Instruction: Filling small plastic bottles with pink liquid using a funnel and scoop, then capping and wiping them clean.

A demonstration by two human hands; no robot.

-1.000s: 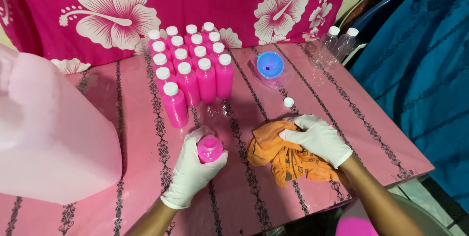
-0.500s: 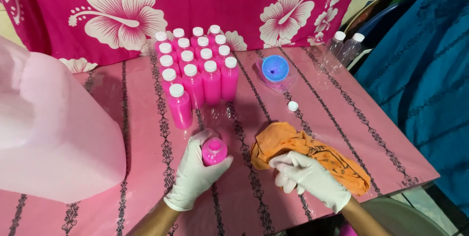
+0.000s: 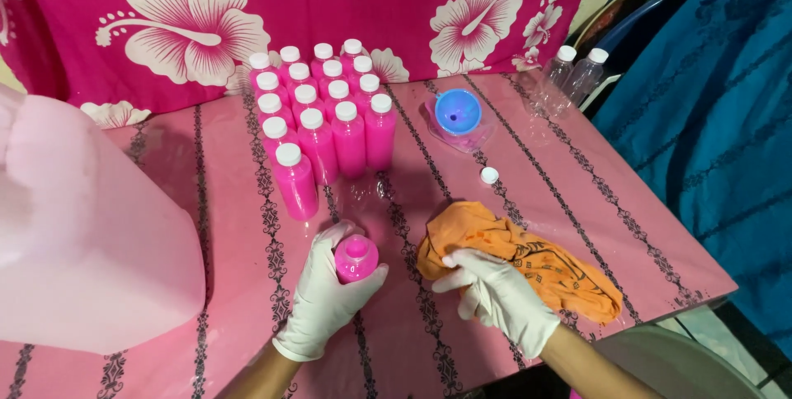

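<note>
Pink liquid is filling a small uncapped bottle [image 3: 356, 257] that is standing on the pink striped table [image 3: 660, 234], near its front edge and a little left of centre. A left hand [image 3: 326, 296] in a white glove is wrapping around the bottle from below and from the left, the thumb and curled fingers pressing against its sides. Just to the right, a right hand [image 3: 499, 296], also gloved in white, is resting on a crumpled orange cloth [image 3: 528, 254], its fingers bending together and gripping a fold of the fabric. The cloth is lying flat on the table, close beside the bottle but not touching it.

Behind the bottle, a cluster of capped pink bottles [image 3: 326, 118] is standing upright in rows, all with white caps. A loose white cap [image 3: 489, 174] is sitting on the table behind the cloth. Farther back, a blue funnel [image 3: 458, 110] is lying on the table, and two empty clear bottles [image 3: 573, 73] are standing near the far right corner. A large pale pink jug [image 3: 82, 234] is filling the left side. A pink floral cloth [image 3: 165, 28] is hanging behind the table.
</note>
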